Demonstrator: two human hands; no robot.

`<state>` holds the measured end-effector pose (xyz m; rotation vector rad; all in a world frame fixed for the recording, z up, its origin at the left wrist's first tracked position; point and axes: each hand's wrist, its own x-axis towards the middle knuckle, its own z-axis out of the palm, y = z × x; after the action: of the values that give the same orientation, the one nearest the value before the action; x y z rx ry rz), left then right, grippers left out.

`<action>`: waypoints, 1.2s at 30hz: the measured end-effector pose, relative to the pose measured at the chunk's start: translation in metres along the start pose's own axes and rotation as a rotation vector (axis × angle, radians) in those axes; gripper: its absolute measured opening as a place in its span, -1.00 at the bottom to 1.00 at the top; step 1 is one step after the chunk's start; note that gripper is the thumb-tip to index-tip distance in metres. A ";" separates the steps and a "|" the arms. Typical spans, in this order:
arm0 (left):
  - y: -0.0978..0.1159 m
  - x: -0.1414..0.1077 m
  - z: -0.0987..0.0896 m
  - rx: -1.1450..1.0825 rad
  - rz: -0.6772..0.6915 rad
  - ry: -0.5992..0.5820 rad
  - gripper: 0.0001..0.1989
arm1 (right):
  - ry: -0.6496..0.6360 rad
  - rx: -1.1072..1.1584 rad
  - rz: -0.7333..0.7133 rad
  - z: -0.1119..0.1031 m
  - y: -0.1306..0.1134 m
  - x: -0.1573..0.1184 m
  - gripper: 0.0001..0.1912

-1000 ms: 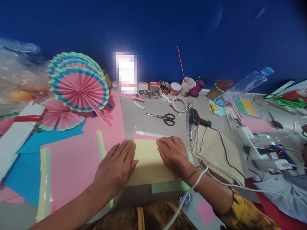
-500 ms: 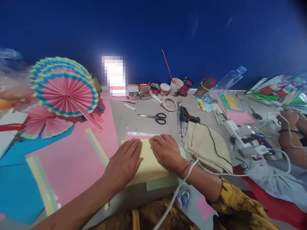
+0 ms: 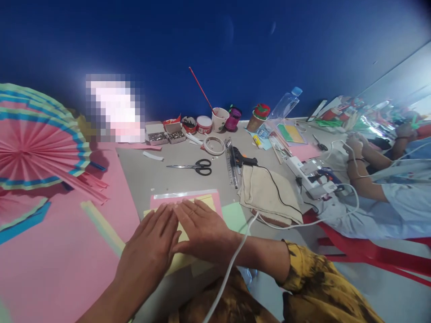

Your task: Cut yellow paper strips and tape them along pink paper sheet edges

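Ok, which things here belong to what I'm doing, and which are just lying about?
Likely in the job: yellow paper, under left hand and right hand; perhaps the pink sheet too.
Lying about: scissors; tape roll; glue gun; folded cloth; plastic bottle.

The left hand (image 3: 148,246) and right hand (image 3: 205,228) lie palms down, fingers outstretched, angled inward, tips close together.

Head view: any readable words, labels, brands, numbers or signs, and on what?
No text is legible.
Round red-and-white tub: label print too small.
White paper cup: print too small.
Clear plastic ruler: scale markings too small.
Bright white rectangular panel: pixelated, unreadable.
Pale-yellow paper sheet: no print visible.
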<state>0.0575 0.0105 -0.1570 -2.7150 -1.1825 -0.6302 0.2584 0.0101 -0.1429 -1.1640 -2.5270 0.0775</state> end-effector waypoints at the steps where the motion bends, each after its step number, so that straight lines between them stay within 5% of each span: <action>1: 0.000 0.000 -0.001 0.013 0.005 0.009 -0.55 | -0.002 -0.008 0.005 0.000 0.004 -0.004 -0.11; 8: 0.003 0.002 -0.008 0.082 -0.014 0.025 -0.57 | -0.008 -0.071 0.112 -0.013 0.036 -0.039 -0.05; 15: 0.005 0.001 -0.012 0.129 -0.033 0.056 -0.61 | 0.049 -0.123 0.185 -0.017 0.041 -0.046 -0.20; 20: 0.002 0.007 -0.016 0.069 -0.055 0.057 -0.71 | 0.127 -0.066 0.371 -0.033 0.047 -0.031 -0.58; 30: -0.010 0.022 -0.018 -0.085 -0.309 -0.092 -0.69 | -0.169 0.164 0.410 -0.055 0.074 0.019 -0.91; 36: -0.032 0.031 -0.046 -0.531 -0.548 -0.021 -0.50 | -0.043 0.609 0.379 -0.068 0.071 0.019 -0.95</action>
<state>0.0387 0.0416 -0.1045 -2.7749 -2.0443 -1.1188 0.3218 0.0642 -0.0871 -1.3429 -2.0408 0.9013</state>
